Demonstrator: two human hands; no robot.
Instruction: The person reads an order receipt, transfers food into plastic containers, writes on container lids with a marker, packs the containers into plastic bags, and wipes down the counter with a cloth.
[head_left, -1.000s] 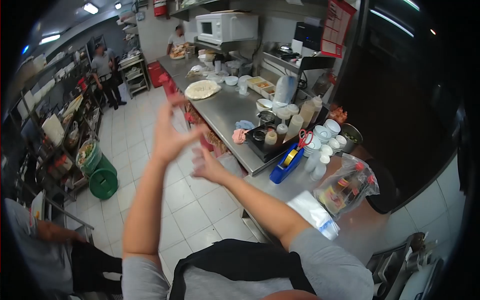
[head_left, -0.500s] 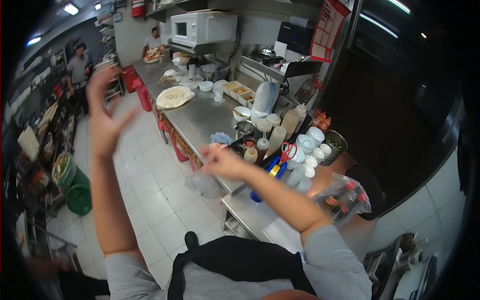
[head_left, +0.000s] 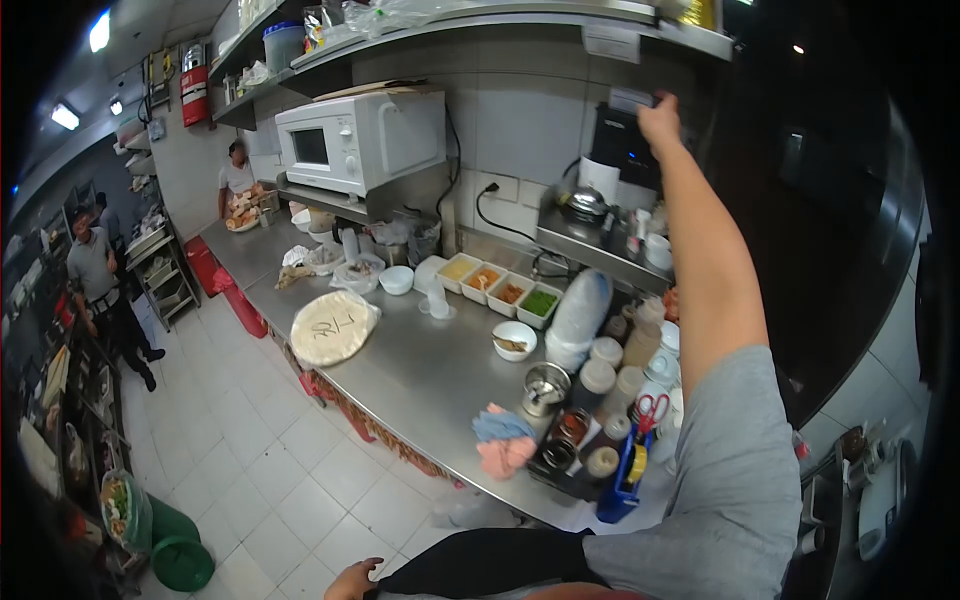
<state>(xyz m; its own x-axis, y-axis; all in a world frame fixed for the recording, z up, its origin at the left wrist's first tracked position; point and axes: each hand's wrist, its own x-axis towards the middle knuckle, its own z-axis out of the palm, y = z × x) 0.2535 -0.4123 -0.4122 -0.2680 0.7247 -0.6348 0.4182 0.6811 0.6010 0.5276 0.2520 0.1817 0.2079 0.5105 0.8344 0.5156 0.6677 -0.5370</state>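
Note:
My right hand [head_left: 660, 120] is raised at the upper right, beside the top of a black box-shaped device [head_left: 622, 145]. Its fingers look closed, and what they hold, if anything, is too small to make out. Low in the view, my left hand [head_left: 355, 580] shows only in part near the black apron, its fingers partly hidden. Under the black device, a metal shelf [head_left: 600, 245] holds a lidded metal pot [head_left: 585, 203]. A wrapped round item with dark marks [head_left: 335, 328] lies on the steel counter [head_left: 420, 400].
Squeeze bottles [head_left: 597, 380], a blue tape dispenser [head_left: 625, 475], cloths [head_left: 503, 440] and food trays [head_left: 500, 290] stand on the counter. A white microwave [head_left: 360, 140] sits above it. Two people [head_left: 100, 265] [head_left: 236, 178] are farther back. A green bin [head_left: 183, 562] is at lower left.
My right hand has moved up and right from over the counter's edge to the black device. My left hand has dropped to the bottom edge. The view has shifted towards the wall.

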